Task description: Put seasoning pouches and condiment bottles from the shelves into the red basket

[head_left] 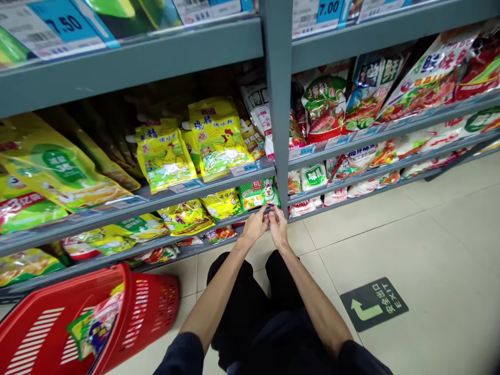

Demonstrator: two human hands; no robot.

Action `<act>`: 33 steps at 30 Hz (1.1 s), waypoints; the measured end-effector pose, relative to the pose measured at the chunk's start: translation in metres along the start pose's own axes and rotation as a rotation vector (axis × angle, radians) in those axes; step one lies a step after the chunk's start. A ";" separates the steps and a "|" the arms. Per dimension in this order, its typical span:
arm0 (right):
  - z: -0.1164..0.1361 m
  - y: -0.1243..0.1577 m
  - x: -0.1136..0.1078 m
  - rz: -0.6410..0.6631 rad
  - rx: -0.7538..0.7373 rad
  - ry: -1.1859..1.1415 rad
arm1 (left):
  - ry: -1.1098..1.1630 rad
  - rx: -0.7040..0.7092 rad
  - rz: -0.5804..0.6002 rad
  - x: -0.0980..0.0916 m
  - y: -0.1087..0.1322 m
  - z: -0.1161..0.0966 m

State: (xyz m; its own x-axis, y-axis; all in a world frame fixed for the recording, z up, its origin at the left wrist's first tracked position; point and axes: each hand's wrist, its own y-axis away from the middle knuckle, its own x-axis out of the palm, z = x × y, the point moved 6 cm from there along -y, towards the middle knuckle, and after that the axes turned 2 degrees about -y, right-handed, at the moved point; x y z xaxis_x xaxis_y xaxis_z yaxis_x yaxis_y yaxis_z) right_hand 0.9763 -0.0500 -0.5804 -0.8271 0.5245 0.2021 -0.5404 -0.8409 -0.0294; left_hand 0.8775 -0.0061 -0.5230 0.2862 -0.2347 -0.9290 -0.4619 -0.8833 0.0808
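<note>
Left hand (255,225) and right hand (278,227) meeting at lower shelf edge (238,216), fingers curled, whether pinching anything unclear, red basket (152,307) beside

A red basket (148,307) holding a colourful packet (96,325) stands on the tiled floor (429,234) by the grey shelf's (128,65) bottom edge, yellow chicken-print bags (219,135) fill a middle shelf under a 7.50 price tag (62,23), and a green exit sticker (374,303) marks the floor.
</note>
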 end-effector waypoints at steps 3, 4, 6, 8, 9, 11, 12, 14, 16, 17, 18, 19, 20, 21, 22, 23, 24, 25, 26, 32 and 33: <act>0.011 -0.006 -0.003 -0.013 -0.061 0.110 | 0.054 0.003 -0.012 -0.001 0.000 0.000; 0.014 -0.008 -0.005 -0.015 -0.075 0.134 | 0.096 -0.001 -0.012 0.000 0.001 0.001; 0.018 -0.012 -0.009 -0.041 -0.064 0.120 | 0.210 -0.018 -0.007 0.001 0.001 0.003; 0.016 -0.017 -0.014 -0.098 -0.004 0.059 | 0.343 -0.044 0.008 0.003 0.001 0.006; 0.014 -0.020 -0.015 -0.131 0.038 0.021 | 0.411 -0.062 0.017 0.004 0.001 0.007; 0.007 -0.025 -0.015 -0.187 0.124 -0.050 | 0.587 -0.121 0.026 0.007 0.001 0.011; 0.003 -0.027 -0.013 -0.207 0.159 -0.077 | 0.701 -0.170 0.023 0.010 0.000 0.014; -0.007 -0.030 -0.009 -0.255 0.230 -0.154 | 0.918 -0.282 -0.011 0.016 0.000 0.019; -0.016 -0.031 -0.004 -0.301 0.294 -0.240 | 1.043 -0.374 -0.082 0.022 0.000 0.022; -0.021 -0.031 -0.001 -0.318 0.322 -0.281 | 1.066 -0.401 -0.122 0.025 0.000 0.023; -0.024 -0.031 0.001 -0.331 0.345 -0.319 | 1.075 -0.415 -0.160 0.027 0.000 0.023; -0.027 -0.031 0.004 -0.340 0.364 -0.354 | 1.091 -0.425 -0.199 0.028 0.000 0.023; -0.028 -0.031 0.006 -0.353 0.379 -0.388 | 1.116 -0.438 -0.239 0.029 0.001 0.023; -0.030 -0.030 0.009 -0.368 0.392 -0.419 | 1.146 -0.455 -0.277 0.029 0.001 0.024; -0.030 -0.030 0.011 -0.386 0.402 -0.449 | 1.177 -0.476 -0.313 0.029 0.002 0.025; -0.031 -0.029 0.013 -0.406 0.411 -0.477 | 1.206 -0.501 -0.343 0.028 0.002 0.027; -0.031 -0.029 0.015 -0.425 0.421 -0.502 | 1.229 -0.530 -0.365 0.028 0.002 0.029; -0.032 -0.028 0.017 -0.437 0.435 -0.525 | 1.245 -0.558 -0.375 0.027 0.001 0.031; -0.033 -0.028 0.018 -0.440 0.452 -0.546 | 1.251 -0.582 -0.376 0.027 0.000 0.033; -0.039 -0.034 0.018 -0.356 0.558 -0.636 | 1.350 -0.637 -0.311 0.028 0.001 0.041; -0.039 -0.034 0.018 -0.346 0.555 -0.647 | 1.385 -0.619 -0.293 0.027 0.002 0.042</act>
State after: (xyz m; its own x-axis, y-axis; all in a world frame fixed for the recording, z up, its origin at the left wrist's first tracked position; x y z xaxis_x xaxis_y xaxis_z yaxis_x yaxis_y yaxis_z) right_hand 0.9743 -0.0068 -0.6138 -0.2954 0.7224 0.6252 -0.4512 -0.6823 0.5752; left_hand 0.8493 0.0022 -0.5630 0.9914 0.1000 0.0844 0.0557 -0.9064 0.4187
